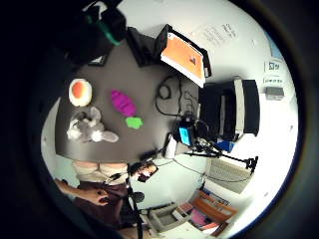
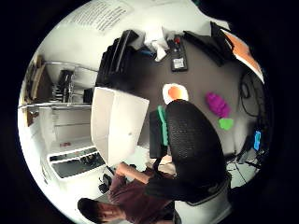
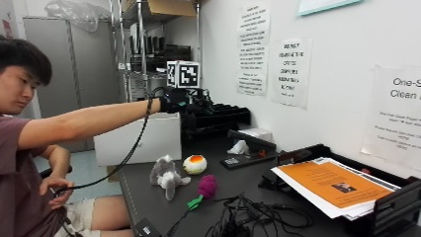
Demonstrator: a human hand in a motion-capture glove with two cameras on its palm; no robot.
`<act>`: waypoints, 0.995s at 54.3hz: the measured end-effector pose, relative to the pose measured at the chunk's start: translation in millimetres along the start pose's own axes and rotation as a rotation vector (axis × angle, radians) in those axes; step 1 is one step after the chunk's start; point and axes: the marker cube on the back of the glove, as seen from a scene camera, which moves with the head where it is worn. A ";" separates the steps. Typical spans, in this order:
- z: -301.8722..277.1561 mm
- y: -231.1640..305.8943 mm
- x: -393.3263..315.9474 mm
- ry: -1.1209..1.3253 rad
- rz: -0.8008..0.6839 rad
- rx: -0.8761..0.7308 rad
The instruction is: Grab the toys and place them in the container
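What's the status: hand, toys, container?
Right hand raised above the table, holding nothing visible. Bunny, egg and purple toy all on the table. White container at the table's edge, none seen inside. Nothing blocking.

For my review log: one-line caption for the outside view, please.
Gloved right hand raised above the table; grey plush, egg toy and purple toy lie untouched.
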 end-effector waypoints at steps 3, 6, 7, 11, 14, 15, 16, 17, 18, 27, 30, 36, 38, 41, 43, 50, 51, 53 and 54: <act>5.2 -6.6 4.1 -0.006 0.014 -0.003; 12.8 -12.9 7.7 -0.029 0.019 0.004; 16.3 -15.3 8.6 -0.036 0.022 0.007; 34.8 -25.2 13.1 -0.048 0.040 0.001; 53.8 -32.5 17.0 -0.033 0.062 -0.025; 62.4 -35.6 18.4 -0.025 0.070 -0.038; 71.4 -38.7 20.0 -0.017 0.079 -0.052; 80.0 -41.5 21.6 -0.010 0.087 -0.065; 87.8 -44.1 23.2 -0.004 0.094 -0.076; 157.2 -56.2 48.0 0.018 0.157 -0.173; 175.6 -55.8 56.4 0.001 0.179 -0.188; 211.9 -54.3 64.0 -0.046 0.227 -0.224; 224.3 -53.4 66.0 -0.057 0.235 -0.236; 242.1 -52.6 66.1 -0.068 0.242 -0.245; 254.4 -51.4 66.5 -0.063 0.248 -0.245; 270.5 -54.7 61.5 -0.015 0.269 -0.019; 270.6 -54.1 61.6 -0.002 0.265 0.013; 271.3 -53.0 61.2 0.028 0.253 0.054; 271.9 -52.6 60.4 0.045 0.242 0.067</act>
